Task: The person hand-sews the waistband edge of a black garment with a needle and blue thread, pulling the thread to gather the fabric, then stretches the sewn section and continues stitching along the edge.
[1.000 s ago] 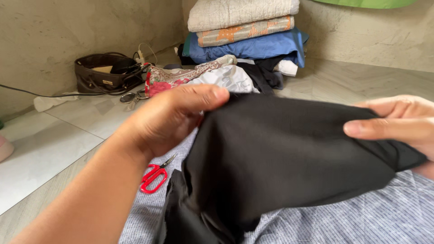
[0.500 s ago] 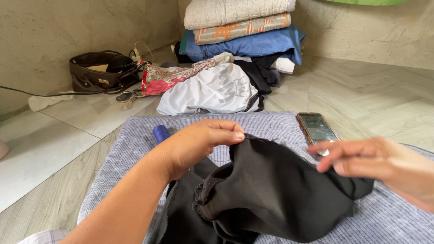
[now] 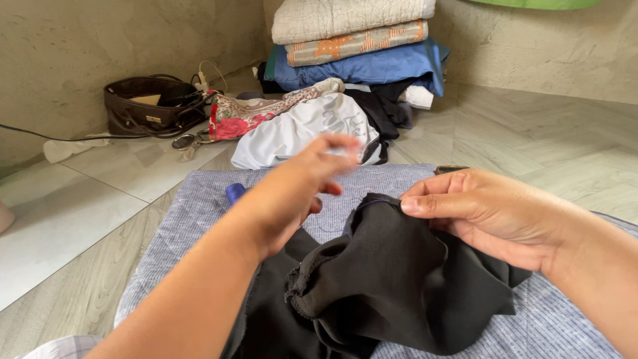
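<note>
Grey striped mat [image 3: 199, 199] spread over tiled floor [image 3: 80, 206], near centre; black cloth [image 3: 392, 286] bunched on it. Far centre: stack of folded bedding [image 3: 355, 40], white garment [image 3: 299, 136] in front. Far left by wall: brown handbag [image 3: 149, 106]. Right hand [image 3: 488, 213] pinches top edge of black cloth, thumb against fingers. Left hand [image 3: 299, 193] raised just left of cloth, blurred, cannot tell grip. Blue thread spool [image 3: 234, 193] on mat behind left wrist
</note>
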